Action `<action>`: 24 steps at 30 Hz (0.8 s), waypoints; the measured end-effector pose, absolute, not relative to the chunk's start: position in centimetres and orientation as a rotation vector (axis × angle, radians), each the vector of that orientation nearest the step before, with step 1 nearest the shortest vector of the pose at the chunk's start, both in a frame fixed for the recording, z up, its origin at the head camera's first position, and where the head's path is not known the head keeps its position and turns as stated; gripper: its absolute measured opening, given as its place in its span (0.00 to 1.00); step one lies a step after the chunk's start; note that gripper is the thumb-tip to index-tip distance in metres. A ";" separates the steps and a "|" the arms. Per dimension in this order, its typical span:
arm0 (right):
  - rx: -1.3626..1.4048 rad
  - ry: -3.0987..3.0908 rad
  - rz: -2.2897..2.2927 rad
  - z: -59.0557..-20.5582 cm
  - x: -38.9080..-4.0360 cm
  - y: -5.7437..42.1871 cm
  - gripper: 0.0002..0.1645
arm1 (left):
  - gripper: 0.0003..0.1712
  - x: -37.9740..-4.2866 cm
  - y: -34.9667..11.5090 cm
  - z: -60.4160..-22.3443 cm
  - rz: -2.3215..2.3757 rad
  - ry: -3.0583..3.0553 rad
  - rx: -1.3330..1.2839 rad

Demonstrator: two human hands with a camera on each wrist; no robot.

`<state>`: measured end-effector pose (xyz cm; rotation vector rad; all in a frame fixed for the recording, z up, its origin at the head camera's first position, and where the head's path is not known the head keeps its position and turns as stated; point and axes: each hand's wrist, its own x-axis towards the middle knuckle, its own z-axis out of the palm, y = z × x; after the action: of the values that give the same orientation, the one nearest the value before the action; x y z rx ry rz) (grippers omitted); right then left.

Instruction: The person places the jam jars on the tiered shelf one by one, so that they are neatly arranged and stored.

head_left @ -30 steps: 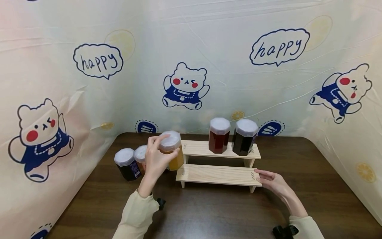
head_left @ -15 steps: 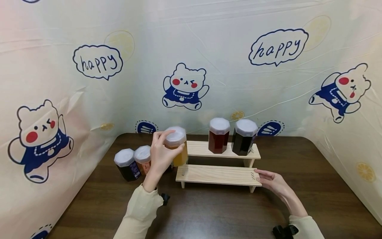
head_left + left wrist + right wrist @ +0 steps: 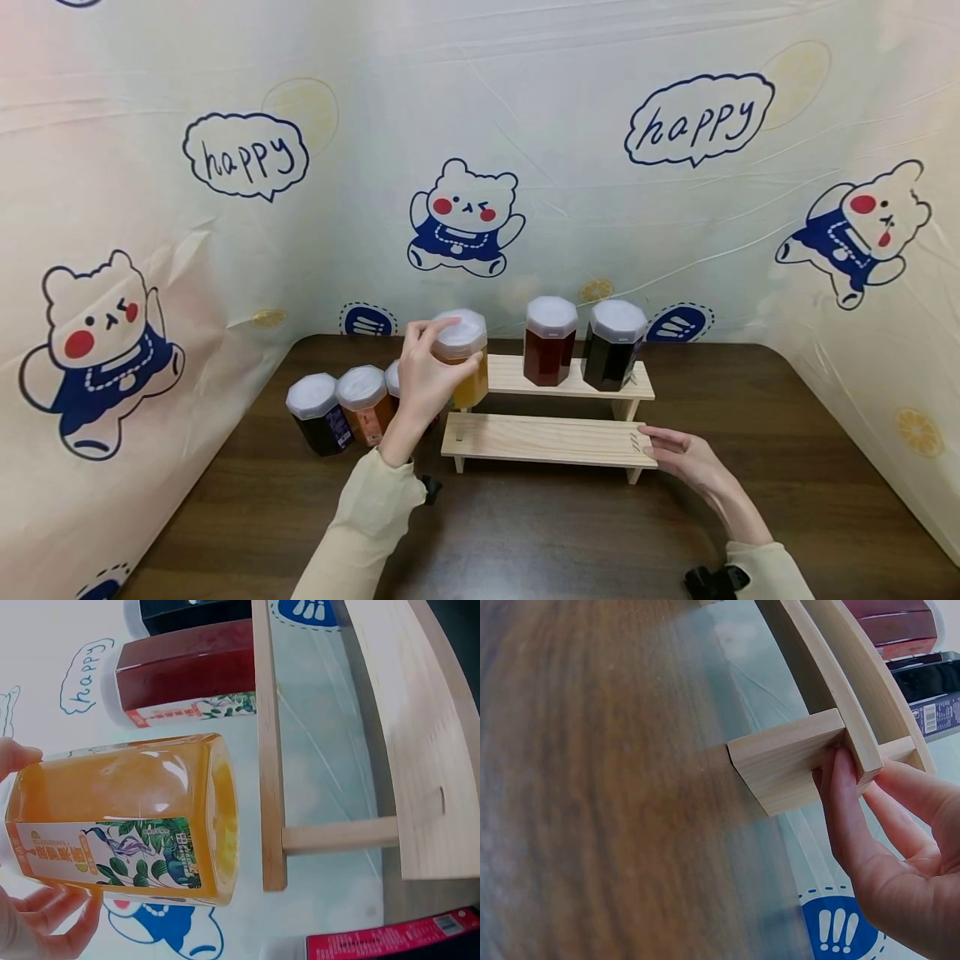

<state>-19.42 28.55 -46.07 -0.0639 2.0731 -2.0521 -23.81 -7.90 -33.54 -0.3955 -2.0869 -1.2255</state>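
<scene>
My left hand point(image 3: 426, 379) grips a jar of amber-yellow contents point(image 3: 120, 787) by its white lid end, thumb on one side and fingers on the other. In the left wrist view the jar's base is apart from the upper board point(image 3: 270, 780) of the two-tier wooden shelf point(image 3: 551, 437). On that upper board stand a dark red jar point(image 3: 550, 354) and a near-black jar point(image 3: 613, 362), both white-lidded. My right hand point(image 3: 693, 462) pinches the right end of the lower board, with its thumb and fingers on either side of the wood point(image 3: 855, 746).
Left of the shelf, a dark jar point(image 3: 324, 429) and an orange jar point(image 3: 371, 421) stand on the brown table point(image 3: 525, 533). A third jar point(image 3: 392, 379) is partly hidden behind my left hand. A printed cloth point(image 3: 555, 125) hangs behind the table.
My left hand has carried the amber-yellow jar up and to the right, over the upper board's left end. More of the orange jar shows now. My right hand has stayed on the shelf.
</scene>
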 end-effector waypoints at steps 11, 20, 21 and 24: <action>-0.097 2.081 -2.056 -46.3 -19.5 28.7 0.28 | 0.26 -24.8 -6.1 -33.3 -1.238 -2.127 -0.381; -0.093 2.084 -2.059 -46.1 -19.4 28.6 0.29 | 0.26 -25.7 -4.7 -33.4 -1.208 -2.155 -0.350; -0.092 2.083 -2.058 -46.1 -19.4 28.6 0.29 | 0.26 -25.8 -4.6 -33.4 -1.204 -2.156 -0.350; -0.084 2.089 -2.048 -46.1 -19.4 28.6 0.30 | 0.25 -26.0 -4.3 -33.5 -1.204 -2.158 -0.346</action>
<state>-19.41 28.57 -46.10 -0.0843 2.0887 -2.0477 -25.97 -4.34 -33.52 -0.3458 -2.1581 -1.2035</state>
